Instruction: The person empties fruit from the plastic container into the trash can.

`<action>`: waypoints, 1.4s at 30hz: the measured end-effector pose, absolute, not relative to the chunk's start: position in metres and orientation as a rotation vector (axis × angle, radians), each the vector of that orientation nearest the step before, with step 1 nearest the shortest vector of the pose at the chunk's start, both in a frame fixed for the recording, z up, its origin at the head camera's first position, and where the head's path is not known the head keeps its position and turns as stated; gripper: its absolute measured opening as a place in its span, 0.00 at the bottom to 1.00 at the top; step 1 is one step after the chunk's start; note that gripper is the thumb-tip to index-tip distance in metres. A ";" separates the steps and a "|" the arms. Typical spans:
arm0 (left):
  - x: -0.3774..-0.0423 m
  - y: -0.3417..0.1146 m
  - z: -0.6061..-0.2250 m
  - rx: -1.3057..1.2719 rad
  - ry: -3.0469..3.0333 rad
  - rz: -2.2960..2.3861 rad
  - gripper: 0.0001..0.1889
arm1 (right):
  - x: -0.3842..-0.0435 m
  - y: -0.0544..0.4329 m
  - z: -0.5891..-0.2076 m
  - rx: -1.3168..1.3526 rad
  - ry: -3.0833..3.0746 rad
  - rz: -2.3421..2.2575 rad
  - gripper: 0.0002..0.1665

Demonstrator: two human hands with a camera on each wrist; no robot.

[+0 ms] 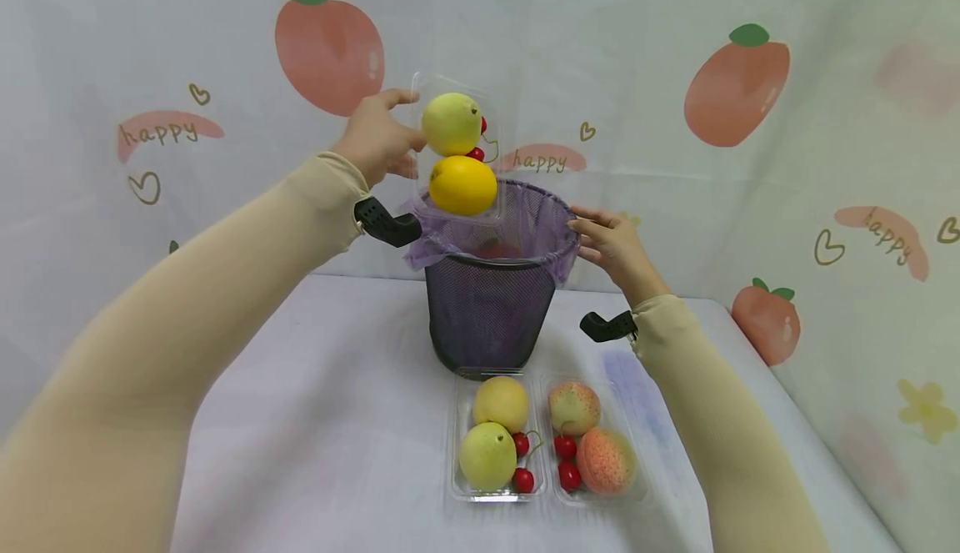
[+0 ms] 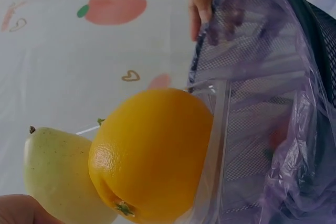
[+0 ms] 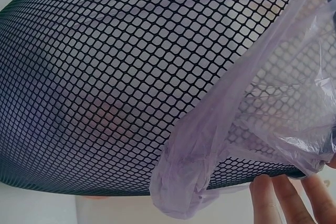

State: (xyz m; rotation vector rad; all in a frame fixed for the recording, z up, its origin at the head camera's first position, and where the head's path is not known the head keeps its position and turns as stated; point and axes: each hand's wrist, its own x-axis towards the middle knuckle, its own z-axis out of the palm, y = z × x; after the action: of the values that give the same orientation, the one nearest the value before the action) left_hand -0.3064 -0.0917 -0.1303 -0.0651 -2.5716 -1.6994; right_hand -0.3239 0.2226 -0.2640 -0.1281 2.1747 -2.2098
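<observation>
My left hand (image 1: pixel 381 138) holds a clear plastic box (image 1: pixel 418 90) by its left side, standing on end over the bin's left rim. Inside are a pale green pear-like fruit (image 1: pixel 451 123), an orange (image 1: pixel 462 186) and red cherries (image 1: pixel 476 154). Below it stands a black mesh bin (image 1: pixel 491 319), upright and lined with a purple bag (image 1: pixel 444 240). On the far right of its rim, my right hand (image 1: pixel 617 248) grips the edge, thumb and fingers about it; the right wrist view has its fingers (image 3: pixel 283 200) against the rim. Something reddish lies blurred inside the bin.
Two more clear boxes lie on the white table (image 1: pixel 300 444) in front of the bin. The left box (image 1: pixel 495 497) holds yellow-green fruits and cherries; the right box (image 1: pixel 637 496) holds peaches and cherries. A printed curtain (image 1: pixel 622 52) hangs behind and along the right.
</observation>
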 end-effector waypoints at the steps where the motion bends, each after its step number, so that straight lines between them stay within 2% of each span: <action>1: -0.306 -0.091 -0.131 -0.077 -2.572 -1.673 0.39 | -0.324 0.222 -0.264 -0.128 2.175 -2.211 0.32; 42: -0.313 -0.084 -0.141 -0.171 -2.617 -1.130 0.37 | -0.324 0.223 -0.264 -0.114 2.171 -2.202 0.33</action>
State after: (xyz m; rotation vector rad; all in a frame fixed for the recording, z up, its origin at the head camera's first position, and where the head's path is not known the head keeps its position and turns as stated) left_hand -0.3126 -0.0836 -0.1415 -0.1711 -2.6171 -1.1303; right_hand -0.3240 0.2233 -0.2640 -0.1136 2.1707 -2.2016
